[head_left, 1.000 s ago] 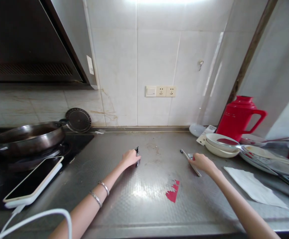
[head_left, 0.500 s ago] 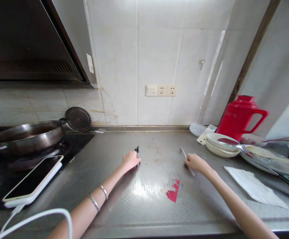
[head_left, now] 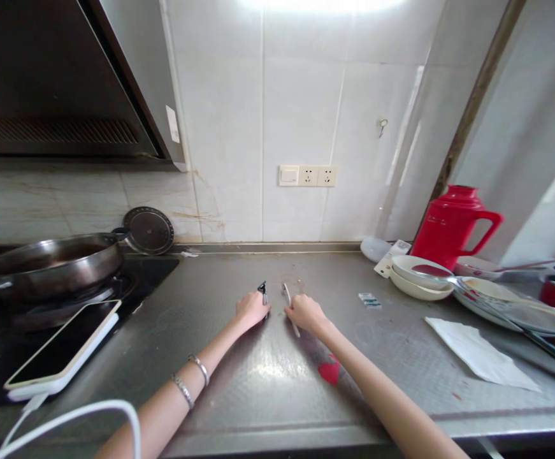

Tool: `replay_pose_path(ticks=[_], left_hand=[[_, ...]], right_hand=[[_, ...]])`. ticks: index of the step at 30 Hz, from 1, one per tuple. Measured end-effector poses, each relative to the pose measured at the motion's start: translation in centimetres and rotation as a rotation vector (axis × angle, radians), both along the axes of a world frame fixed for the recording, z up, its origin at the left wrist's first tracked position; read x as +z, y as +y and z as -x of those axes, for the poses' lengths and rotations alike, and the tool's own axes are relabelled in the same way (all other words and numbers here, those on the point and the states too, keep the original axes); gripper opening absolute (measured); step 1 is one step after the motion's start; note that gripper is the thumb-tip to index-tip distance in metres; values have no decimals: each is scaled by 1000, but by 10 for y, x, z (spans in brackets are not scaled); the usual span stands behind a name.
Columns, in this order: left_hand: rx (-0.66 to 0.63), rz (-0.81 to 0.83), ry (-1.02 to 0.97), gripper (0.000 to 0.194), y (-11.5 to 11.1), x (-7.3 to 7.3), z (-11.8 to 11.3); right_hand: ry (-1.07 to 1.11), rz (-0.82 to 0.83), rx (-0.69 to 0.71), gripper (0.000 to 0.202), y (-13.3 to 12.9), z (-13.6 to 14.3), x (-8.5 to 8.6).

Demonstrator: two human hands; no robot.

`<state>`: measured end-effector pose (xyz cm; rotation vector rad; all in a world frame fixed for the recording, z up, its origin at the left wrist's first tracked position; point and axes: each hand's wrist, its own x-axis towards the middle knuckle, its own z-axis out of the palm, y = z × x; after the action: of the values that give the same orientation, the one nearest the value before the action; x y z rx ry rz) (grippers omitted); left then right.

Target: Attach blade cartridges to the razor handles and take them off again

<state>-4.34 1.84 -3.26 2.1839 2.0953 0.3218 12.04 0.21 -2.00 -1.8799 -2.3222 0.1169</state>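
Observation:
Over the middle of the steel counter (head_left: 220,376), my left hand (head_left: 251,308) is closed around a slim tool with a dark head (head_left: 262,288) and a silvery shaft. Close to its right, my right hand (head_left: 306,311) grips a thin pale stick-like tool (head_left: 295,329) with a small head at its far end. Both tools stick out past the fingers, and their exact kind is too small to make out. A torn red piece (head_left: 329,373) lies on the counter, partly covered by my right forearm. Farther right is a small clear packet with blue strips (head_left: 369,300).
On the left, a steel pan (head_left: 52,264) sits on the black stove beside a phone (head_left: 64,341) with a white cable (head_left: 90,407). Stacked bowls (head_left: 418,290), plates (head_left: 511,305), a red thermos (head_left: 449,226) and a white tissue (head_left: 480,354) are on the right.
My right hand has moved left with its pale tool, close to my left hand. The small packet has come into full view, and my forearm now covers part of the red piece.

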Motion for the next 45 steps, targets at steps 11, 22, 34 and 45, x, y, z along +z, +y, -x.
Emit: replay_pose_path(ticks=[11, 22, 34, 45], left_hand=[[-24, 18, 3, 26, -7, 8, -1], [-7, -9, -23, 42, -3, 7, 9], [-104, -198, -385, 37, 26, 35, 60], [-210, -196, -506, 35, 21, 44, 35]], right_hand=[[-6, 3, -2, 35, 7, 24, -5], [96, -36, 46, 32, 9, -20, 11], [342, 122, 28, 61, 44, -254, 10], [348, 232, 3, 58, 46, -264, 1]])
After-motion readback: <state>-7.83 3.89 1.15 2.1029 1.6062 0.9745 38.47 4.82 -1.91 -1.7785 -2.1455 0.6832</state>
